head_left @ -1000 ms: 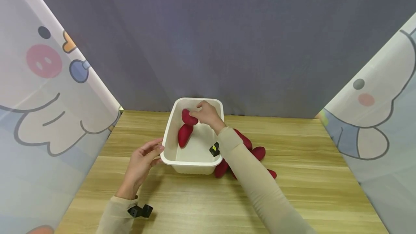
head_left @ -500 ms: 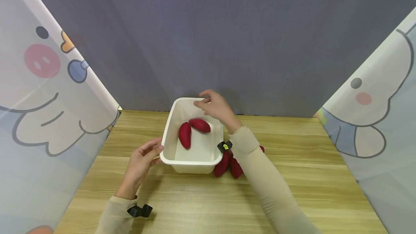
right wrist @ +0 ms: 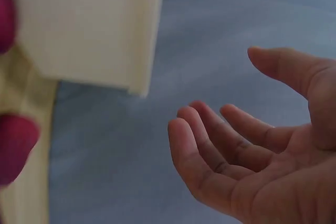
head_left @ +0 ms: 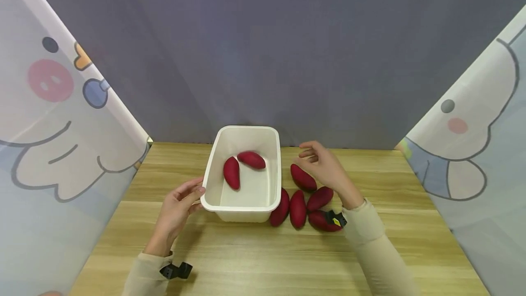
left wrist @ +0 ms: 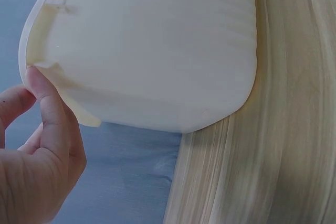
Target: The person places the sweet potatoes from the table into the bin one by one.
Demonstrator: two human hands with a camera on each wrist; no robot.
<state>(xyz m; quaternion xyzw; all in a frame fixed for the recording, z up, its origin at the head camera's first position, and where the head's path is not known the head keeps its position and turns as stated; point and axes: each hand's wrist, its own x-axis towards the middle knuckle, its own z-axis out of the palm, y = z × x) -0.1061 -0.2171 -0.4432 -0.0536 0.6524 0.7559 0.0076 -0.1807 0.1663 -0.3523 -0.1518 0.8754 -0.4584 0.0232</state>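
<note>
A white plastic bin (head_left: 246,213) stands on the wooden table. My left hand (head_left: 176,211) pinches its near left rim between thumb and finger, as the left wrist view shows of the hand (left wrist: 47,145) too. Inside lie two dark red sweet potatoes, one upright along the left (head_left: 232,173) and another slanting beside it (head_left: 251,160). Right of the bin my right hand (head_left: 324,168) hovers with relaxed, bent fingers, holding nothing. Below it is a sweet potato (head_left: 303,178). In the right wrist view the palm of the hand (right wrist: 262,166) is bare, thumb apart from the fingers.
Several more sweet potatoes (head_left: 297,209) lie grouped against and beside the bin's right side. A grey curtain (head_left: 267,58) hangs behind the table (head_left: 238,259). Printed cartoon cloths (head_left: 45,140) flank it on the left and right.
My right hand has let go of a sweet potato inside the bin, risen over the right rim and moved right above the group on the table. The left hand stays at the rim.
</note>
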